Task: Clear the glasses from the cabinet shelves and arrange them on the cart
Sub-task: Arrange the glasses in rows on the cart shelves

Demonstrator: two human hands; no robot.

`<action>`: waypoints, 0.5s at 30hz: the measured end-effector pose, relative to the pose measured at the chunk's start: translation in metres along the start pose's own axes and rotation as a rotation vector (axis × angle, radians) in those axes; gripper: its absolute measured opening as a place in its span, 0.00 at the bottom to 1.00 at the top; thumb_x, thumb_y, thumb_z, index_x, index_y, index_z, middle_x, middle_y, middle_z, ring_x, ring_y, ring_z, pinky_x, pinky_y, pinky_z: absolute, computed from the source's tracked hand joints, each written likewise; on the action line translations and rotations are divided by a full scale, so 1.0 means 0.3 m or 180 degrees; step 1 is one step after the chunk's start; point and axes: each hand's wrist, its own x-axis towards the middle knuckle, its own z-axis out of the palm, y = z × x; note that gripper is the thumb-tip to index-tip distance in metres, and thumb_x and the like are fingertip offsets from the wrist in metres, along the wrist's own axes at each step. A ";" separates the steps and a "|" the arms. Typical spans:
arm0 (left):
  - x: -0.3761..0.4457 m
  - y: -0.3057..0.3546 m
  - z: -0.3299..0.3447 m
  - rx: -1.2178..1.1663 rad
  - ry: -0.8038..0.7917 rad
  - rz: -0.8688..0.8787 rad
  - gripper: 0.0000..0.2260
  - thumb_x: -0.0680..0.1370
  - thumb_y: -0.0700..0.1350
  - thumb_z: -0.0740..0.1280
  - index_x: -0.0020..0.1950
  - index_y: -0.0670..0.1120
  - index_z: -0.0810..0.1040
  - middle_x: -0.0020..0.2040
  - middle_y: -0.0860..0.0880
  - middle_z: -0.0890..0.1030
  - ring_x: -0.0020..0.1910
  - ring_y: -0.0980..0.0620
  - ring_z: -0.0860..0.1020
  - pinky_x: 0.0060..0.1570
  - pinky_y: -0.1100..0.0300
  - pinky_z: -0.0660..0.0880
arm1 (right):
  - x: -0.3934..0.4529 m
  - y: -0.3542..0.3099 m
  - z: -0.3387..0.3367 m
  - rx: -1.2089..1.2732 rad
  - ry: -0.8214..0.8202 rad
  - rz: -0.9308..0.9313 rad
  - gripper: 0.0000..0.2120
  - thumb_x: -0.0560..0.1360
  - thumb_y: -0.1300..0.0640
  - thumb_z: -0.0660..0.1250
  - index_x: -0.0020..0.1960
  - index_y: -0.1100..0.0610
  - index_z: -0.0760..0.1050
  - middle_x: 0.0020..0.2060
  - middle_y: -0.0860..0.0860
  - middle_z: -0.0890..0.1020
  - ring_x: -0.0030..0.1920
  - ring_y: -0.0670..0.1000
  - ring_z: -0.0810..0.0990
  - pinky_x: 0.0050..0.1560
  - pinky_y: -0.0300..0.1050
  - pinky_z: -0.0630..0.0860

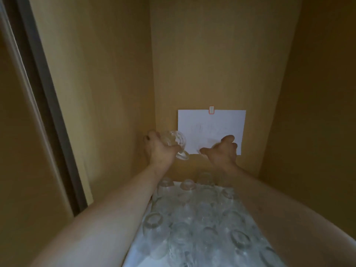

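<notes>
Both my arms reach deep into a wooden cabinet. My left hand [157, 149] grips a clear faceted glass [176, 144], tilted with its base toward me. My right hand [221, 151] curls around a second clear glass [208, 146] that is blurred and barely visible against white paper. Below my arms, several clear glasses [185, 218] stand upside down in close rows on a white-lined surface [134, 253].
A white sheet of paper [212, 124] is taped to the cabinet's back wall [212, 54]. Wooden side walls [100, 83] close in left and right. A grey door frame [48, 93] runs down the left side.
</notes>
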 end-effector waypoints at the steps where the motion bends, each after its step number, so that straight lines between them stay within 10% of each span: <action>1: -0.025 0.005 -0.013 -0.0174 0.0041 -0.0018 0.35 0.58 0.47 0.84 0.58 0.46 0.69 0.56 0.48 0.70 0.49 0.49 0.70 0.47 0.59 0.67 | -0.026 -0.001 -0.017 0.0111 0.0084 0.0060 0.41 0.64 0.48 0.82 0.65 0.58 0.60 0.61 0.59 0.70 0.50 0.57 0.73 0.45 0.47 0.72; 15: -0.347 0.084 -0.349 -0.1468 -0.0394 0.0048 0.33 0.57 0.49 0.81 0.54 0.49 0.67 0.56 0.47 0.73 0.54 0.44 0.75 0.55 0.48 0.76 | -0.633 -0.049 -0.307 0.1005 0.1130 0.0743 0.40 0.64 0.40 0.81 0.60 0.56 0.60 0.48 0.51 0.77 0.44 0.53 0.79 0.42 0.48 0.78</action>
